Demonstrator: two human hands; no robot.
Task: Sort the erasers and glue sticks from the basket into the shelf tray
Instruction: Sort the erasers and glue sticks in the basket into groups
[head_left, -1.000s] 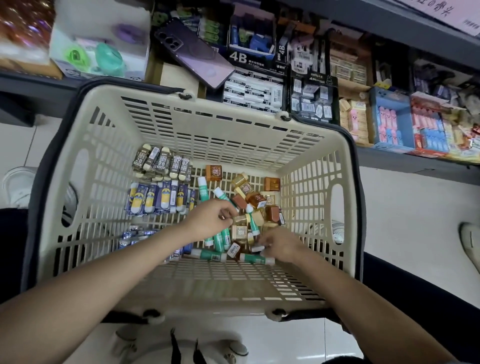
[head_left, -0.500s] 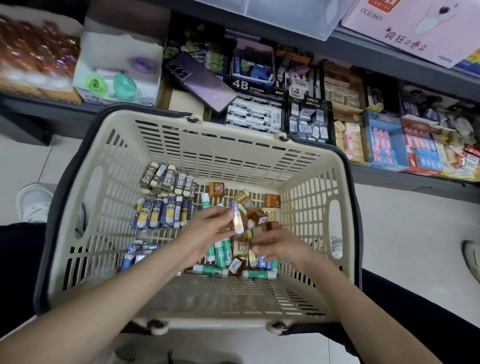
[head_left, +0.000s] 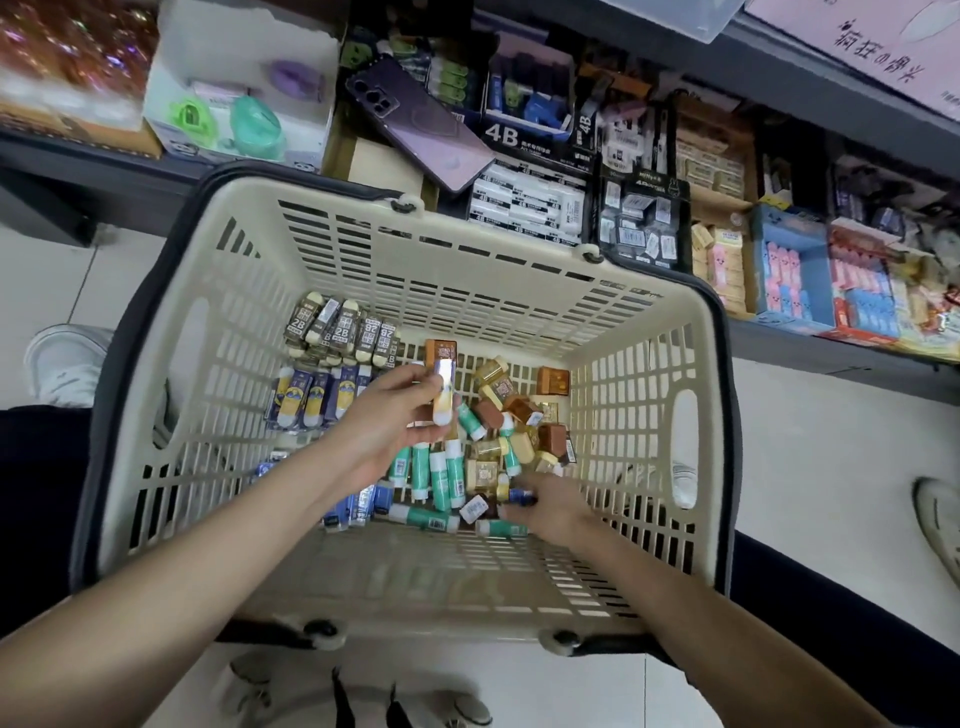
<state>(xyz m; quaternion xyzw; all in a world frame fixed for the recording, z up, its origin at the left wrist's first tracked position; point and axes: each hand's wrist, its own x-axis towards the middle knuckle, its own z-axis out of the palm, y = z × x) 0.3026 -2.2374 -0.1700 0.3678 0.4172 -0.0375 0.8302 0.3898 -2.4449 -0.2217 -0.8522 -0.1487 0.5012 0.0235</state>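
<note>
Basket (head_left: 467, 249), blurred eraser (head_left: 443, 391) in left hand (head_left: 384, 422)

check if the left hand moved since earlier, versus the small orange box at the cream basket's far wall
Yes. The left hand, pinching a small pale stick, has lifted off the green glue sticks toward that small orange box.

Dark shelf (head_left: 104, 179) along frame top: white box (head_left: 244, 67) upper left, purple phone (head_left: 415, 124) centre, 4B eraser box (head_left: 524, 208) beside it, blue box (head_left: 795, 221) right. Pale tiled floor (head_left: 831, 441) below, with a white shoe (head_left: 62, 364) at the left edge.
</note>
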